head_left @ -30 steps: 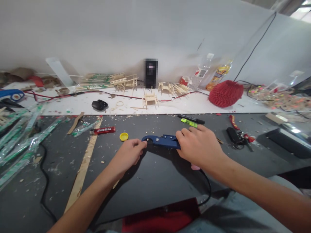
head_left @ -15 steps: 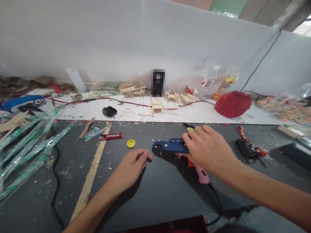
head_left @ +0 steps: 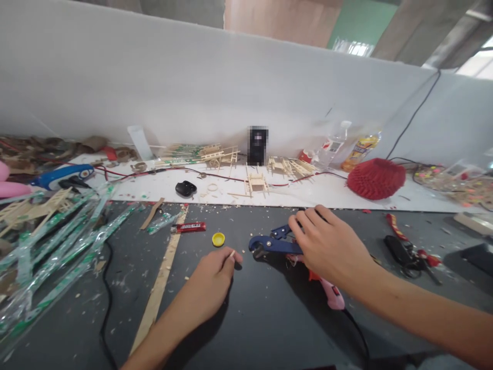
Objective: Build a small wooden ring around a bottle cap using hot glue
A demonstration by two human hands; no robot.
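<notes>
My left hand [head_left: 213, 275] is closed in a pinch on a small pale wooden stick [head_left: 232, 253], whose tip shows between thumb and forefinger; the rest is hidden. My right hand [head_left: 327, 239] is wrapped round the handles of a blue pipe cutter [head_left: 279, 245]. The cutter's jaw points left, toward my left fingertips, with a gap between them. Partly behind the right hand lies a pink glue gun [head_left: 334, 295] with a black cord. A yellow cap [head_left: 218, 239] sits just beyond my left hand.
A red-labelled tube [head_left: 190, 227] and plastic-wrapped sticks [head_left: 77, 241] are on the left. Small wooden models [head_left: 257, 183] and a black earbud case [head_left: 186, 188] stand on the white ledge. A red woven object [head_left: 375, 178] and keys [head_left: 412, 254] are at right.
The view has shifted, so the scene sits lower and further right. The stick's tip now shows more clearly in my left hand. Both hands keep their grips.
</notes>
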